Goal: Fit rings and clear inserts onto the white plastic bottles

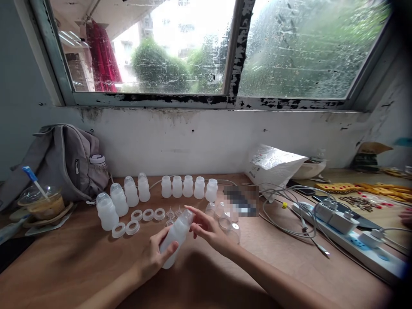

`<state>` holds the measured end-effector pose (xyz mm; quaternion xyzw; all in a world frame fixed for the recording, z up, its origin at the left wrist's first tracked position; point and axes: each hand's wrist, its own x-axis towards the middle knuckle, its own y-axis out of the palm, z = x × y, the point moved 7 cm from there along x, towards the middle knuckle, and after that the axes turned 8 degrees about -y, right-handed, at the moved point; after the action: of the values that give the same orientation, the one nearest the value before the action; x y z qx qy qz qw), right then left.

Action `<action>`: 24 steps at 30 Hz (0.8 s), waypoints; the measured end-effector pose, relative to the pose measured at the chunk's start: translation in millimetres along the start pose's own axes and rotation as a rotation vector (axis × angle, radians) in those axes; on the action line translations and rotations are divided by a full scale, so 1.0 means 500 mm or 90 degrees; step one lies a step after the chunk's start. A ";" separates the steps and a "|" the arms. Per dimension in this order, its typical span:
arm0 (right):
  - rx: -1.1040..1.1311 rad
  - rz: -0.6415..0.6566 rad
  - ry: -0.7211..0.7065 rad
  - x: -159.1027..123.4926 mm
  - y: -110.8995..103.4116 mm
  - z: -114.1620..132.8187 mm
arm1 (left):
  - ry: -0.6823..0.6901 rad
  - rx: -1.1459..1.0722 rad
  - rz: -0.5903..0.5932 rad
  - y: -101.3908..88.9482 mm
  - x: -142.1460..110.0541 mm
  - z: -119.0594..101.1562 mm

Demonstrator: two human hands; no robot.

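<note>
My left hand (157,251) is wrapped round the body of a frosted baby bottle (174,241), which tilts to the right above the table. On its top sits a clear cap (186,217). My right hand (207,227) has its fingers on that cap, the index finger reaching over the top. Just behind the bottle are a few clear nipples (170,213), partly hidden. White collar rings (132,227) lie to their left. Beside my right hand stand several clear dome caps (234,231). Capped bottles (107,212) form a row at the left, and open bottles (188,187) another at the back.
A drink cup (45,204) with a straw and a grey backpack (69,154) occupy the left. Loose cables (283,219), a power strip (354,240) and a silvery bag (273,165) are on the right. Another person's hand (406,216) shows at the right edge.
</note>
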<state>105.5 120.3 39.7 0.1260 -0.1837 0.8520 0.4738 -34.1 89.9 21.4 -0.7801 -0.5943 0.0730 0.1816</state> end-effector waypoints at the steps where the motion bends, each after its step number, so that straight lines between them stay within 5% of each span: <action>1: 0.010 0.012 0.000 -0.001 0.006 0.006 | 0.005 -0.007 0.016 0.006 0.000 -0.001; 7: 0.008 0.010 -0.010 -0.008 0.010 0.014 | 0.022 -0.058 0.014 0.007 0.010 0.038; 12: -0.057 -0.062 0.014 -0.012 -0.013 -0.039 | 0.023 -0.007 -0.010 0.002 0.013 0.058; 18: -0.069 -0.111 0.018 -0.016 -0.026 -0.070 | 0.151 0.142 -0.125 -0.061 -0.002 -0.068; 24: -0.078 -0.103 0.019 -0.019 -0.024 -0.066 | 0.198 0.330 -0.047 -0.076 0.017 -0.167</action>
<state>119.1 133.1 8.3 0.0985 -0.2180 0.7997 0.5506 -38.4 90.2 113.5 -0.6873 -0.5489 0.0949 0.4662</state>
